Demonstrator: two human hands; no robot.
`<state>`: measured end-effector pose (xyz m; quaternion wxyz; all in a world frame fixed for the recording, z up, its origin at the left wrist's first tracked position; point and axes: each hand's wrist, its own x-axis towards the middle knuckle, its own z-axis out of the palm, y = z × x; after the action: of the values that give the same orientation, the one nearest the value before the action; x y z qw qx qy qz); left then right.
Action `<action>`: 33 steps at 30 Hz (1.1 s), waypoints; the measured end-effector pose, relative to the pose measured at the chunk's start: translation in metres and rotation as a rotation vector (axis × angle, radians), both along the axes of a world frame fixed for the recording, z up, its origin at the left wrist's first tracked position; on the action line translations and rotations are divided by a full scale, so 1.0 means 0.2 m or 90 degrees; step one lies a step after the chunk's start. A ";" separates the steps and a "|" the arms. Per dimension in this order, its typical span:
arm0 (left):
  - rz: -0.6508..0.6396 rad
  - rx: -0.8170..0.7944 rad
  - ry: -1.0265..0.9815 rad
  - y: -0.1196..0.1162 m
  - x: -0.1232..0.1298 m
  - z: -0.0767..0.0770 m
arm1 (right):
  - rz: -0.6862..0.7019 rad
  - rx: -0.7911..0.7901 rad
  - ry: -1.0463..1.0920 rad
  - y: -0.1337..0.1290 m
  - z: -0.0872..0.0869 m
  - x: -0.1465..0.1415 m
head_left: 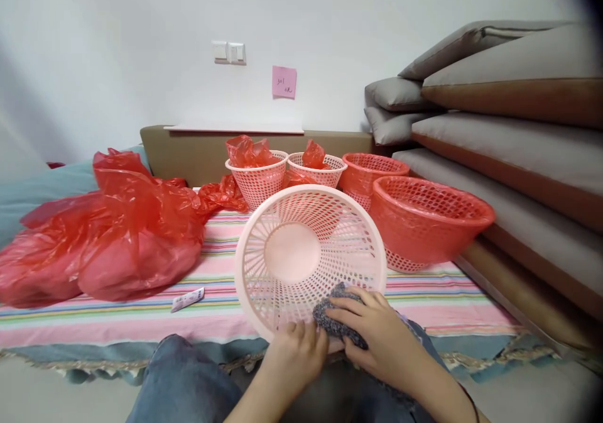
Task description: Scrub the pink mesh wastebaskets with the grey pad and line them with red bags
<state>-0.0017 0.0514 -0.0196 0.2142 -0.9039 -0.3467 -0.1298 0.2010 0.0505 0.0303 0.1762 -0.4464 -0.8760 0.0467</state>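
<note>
A pale pink plastic basket (293, 253) with holed walls is tilted so its mouth faces me, at the front of the striped cloth. My left hand (301, 351) has its fingers curled over the near rim. Under my right hand (377, 322) is a dark grey fuzzy cloth (336, 303), pressed to the basket's inner wall close to that rim. The right fingers lie over the cloth, with part of it hidden beneath the palm.
Behind stand two pink baskets (260, 184) with red bags inside. Two baskets (424, 222) wrapped in red plastic stand at right. Full red bags (141, 241) lie at left near a small white packet (187, 300). Grey-brown cushions (518, 140) are piled along the right side.
</note>
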 end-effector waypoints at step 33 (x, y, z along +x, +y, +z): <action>0.101 -0.317 -0.032 0.31 -0.16 0.56 | -0.266 -0.070 0.000 0.87 -0.90 0.57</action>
<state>-0.0332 0.1127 0.0914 -0.0142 -0.8953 -0.4430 -0.0457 0.3150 0.2238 -0.1490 0.1574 -0.6270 -0.7608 0.0568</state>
